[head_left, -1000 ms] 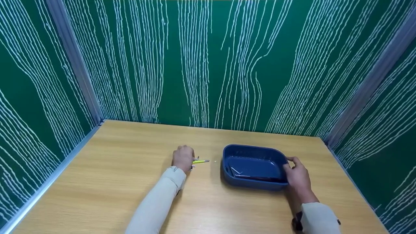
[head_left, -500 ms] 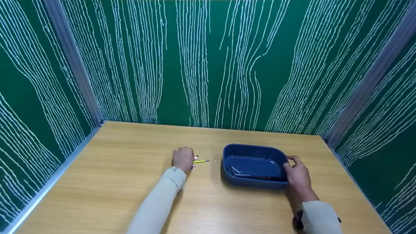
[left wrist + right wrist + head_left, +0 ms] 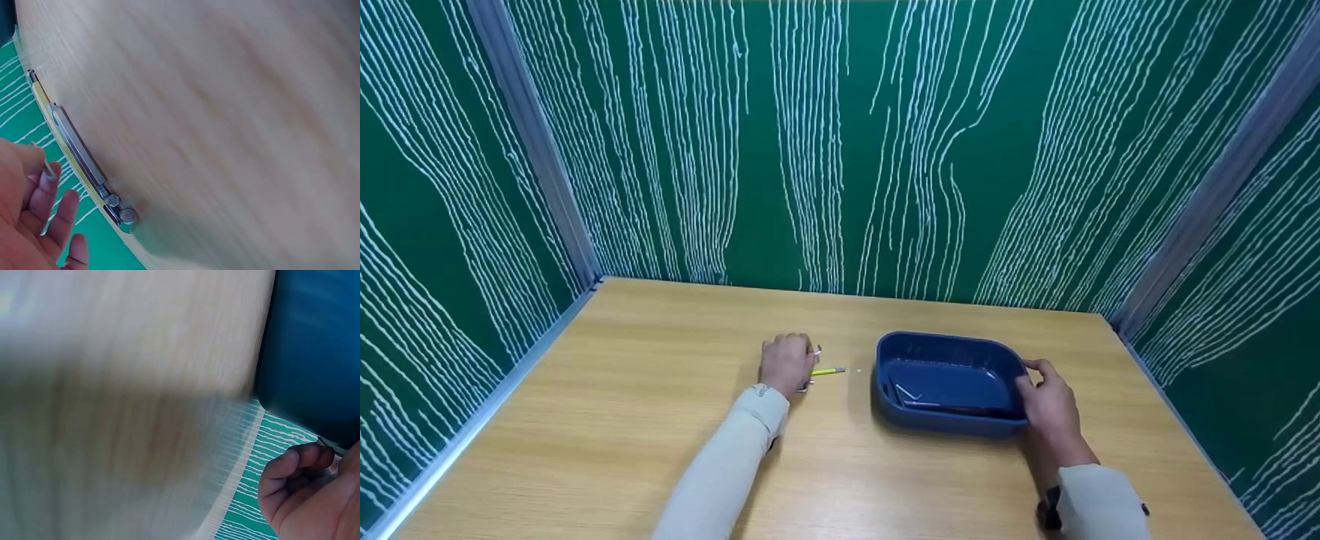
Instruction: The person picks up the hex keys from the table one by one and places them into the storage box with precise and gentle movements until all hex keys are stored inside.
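Observation:
My left hand [image 3: 787, 362] pinches a small, thin metal piece with a bent end [image 3: 49, 171] between thumb and fingertips, low over the table. Below it lie a yellow pencil-like stick with a silver tip [image 3: 829, 371] and a silver metal tool with round knobs at one end [image 3: 81, 149], side by side. In the head view the hand covers most of both. My right hand [image 3: 1048, 401] grips the right end of a dark blue bin [image 3: 945, 337], thumb inside the rim. Inside lie a thin bent metal rod [image 3: 910, 393] and a long dark stick [image 3: 960, 409].
The wooden table [image 3: 840, 480] carries the bin and the small tools. A tiny white speck [image 3: 859, 370] lies between the yellow stick and the bin. Green panels with white wavy lines [image 3: 810, 150] stand along the back and both sides.
My left hand has risen slightly, and the small metal piece in its fingers has come up away from the yellow stick. The right hand and the bin keep their place.

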Tool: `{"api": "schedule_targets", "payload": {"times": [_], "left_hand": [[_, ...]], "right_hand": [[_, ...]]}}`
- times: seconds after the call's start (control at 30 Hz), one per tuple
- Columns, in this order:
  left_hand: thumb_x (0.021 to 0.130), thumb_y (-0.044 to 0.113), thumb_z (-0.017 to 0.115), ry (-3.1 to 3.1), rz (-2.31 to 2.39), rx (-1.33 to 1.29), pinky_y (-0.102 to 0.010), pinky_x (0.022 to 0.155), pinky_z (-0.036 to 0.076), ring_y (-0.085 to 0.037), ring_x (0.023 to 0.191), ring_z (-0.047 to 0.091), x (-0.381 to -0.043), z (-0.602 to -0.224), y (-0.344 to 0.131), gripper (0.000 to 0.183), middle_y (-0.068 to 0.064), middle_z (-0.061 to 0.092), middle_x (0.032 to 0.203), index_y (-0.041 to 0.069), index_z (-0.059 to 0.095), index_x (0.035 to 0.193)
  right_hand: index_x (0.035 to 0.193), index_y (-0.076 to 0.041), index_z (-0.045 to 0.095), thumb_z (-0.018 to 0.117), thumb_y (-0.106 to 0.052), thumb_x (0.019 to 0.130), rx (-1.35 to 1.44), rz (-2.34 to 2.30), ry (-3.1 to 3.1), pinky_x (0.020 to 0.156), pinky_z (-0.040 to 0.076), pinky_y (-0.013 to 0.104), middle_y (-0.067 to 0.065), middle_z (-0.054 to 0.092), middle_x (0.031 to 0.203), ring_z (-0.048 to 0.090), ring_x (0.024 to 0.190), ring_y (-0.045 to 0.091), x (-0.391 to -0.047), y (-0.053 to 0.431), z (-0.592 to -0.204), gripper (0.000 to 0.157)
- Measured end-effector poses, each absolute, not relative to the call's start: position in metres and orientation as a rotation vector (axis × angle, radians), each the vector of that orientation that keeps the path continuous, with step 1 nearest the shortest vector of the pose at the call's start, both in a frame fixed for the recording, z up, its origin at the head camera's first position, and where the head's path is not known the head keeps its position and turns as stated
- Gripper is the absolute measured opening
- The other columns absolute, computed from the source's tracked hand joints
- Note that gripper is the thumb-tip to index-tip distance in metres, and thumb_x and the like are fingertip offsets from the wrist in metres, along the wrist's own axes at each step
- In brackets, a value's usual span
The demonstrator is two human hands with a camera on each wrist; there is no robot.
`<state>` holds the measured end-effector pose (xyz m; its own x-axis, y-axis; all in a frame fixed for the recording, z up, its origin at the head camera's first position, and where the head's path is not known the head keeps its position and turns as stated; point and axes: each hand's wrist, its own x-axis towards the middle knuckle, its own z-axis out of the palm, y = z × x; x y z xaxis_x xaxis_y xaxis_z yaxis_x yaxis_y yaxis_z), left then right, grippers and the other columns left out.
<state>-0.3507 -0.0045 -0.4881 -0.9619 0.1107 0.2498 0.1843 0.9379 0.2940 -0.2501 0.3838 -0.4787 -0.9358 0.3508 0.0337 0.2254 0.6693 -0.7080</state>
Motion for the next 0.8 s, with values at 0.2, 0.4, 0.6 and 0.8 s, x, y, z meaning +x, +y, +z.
{"api": "schedule_targets", "payload": {"times": [0.2, 0.4, 0.6, 0.8], "left_hand": [[0.076, 0.033, 0.061, -2.813, -0.587, -0.28, -0.029, 0.064, 0.033, -0.014, 0.067, 0.045, -0.3503, -0.4878, -0.005, 0.013, 0.008, 0.052, 0.066, 0.02, 0.061, 0.074], [0.074, 0.031, 0.061, -2.762, -0.667, -0.32, -0.028, 0.065, 0.034, -0.014, 0.067, 0.047, -0.3493, -0.485, -0.0062, 0.011, 0.008, 0.055, 0.066, 0.02, 0.062, 0.072], [0.074, 0.03, 0.057, -2.638, -0.617, -0.329, -0.027, 0.06, 0.036, -0.01, 0.064, 0.052, -0.3527, -0.4831, -0.0069, 0.012, 0.01, 0.062, 0.068, 0.021, 0.065, 0.072], [0.075, 0.032, 0.056, -2.545, -0.635, -0.382, -0.026, 0.058, 0.033, -0.009, 0.062, 0.048, -0.3494, -0.4811, -0.0013, 0.012, 0.011, 0.058, 0.064, 0.023, 0.062, 0.072]], "right_hand": [[0.132, -0.02, 0.034, 0.031, -0.038, 0.092, -0.479, 1.131, -2.715, 0.068, 0.037, 0.033, 0.014, 0.049, 0.103, 0.044, 0.091, 0.026, -0.2497, 0.3846, -0.4788, 0.044], [0.131, -0.019, 0.035, 0.032, -0.038, 0.092, -0.465, 1.129, -2.705, 0.072, 0.038, 0.037, 0.016, 0.05, 0.11, 0.044, 0.094, 0.027, -0.2493, 0.3857, -0.4792, 0.044], [0.131, -0.018, 0.035, 0.033, -0.036, 0.092, -0.455, 1.09, -2.702, 0.069, 0.04, 0.037, 0.018, 0.05, 0.112, 0.045, 0.092, 0.028, -0.2494, 0.3854, -0.4799, 0.044], [0.132, -0.018, 0.033, 0.032, -0.036, 0.092, -0.467, 1.135, -2.712, 0.08, 0.04, 0.045, 0.019, 0.046, 0.121, 0.043, 0.099, 0.03, -0.2509, 0.3862, -0.4806, 0.045]]}}
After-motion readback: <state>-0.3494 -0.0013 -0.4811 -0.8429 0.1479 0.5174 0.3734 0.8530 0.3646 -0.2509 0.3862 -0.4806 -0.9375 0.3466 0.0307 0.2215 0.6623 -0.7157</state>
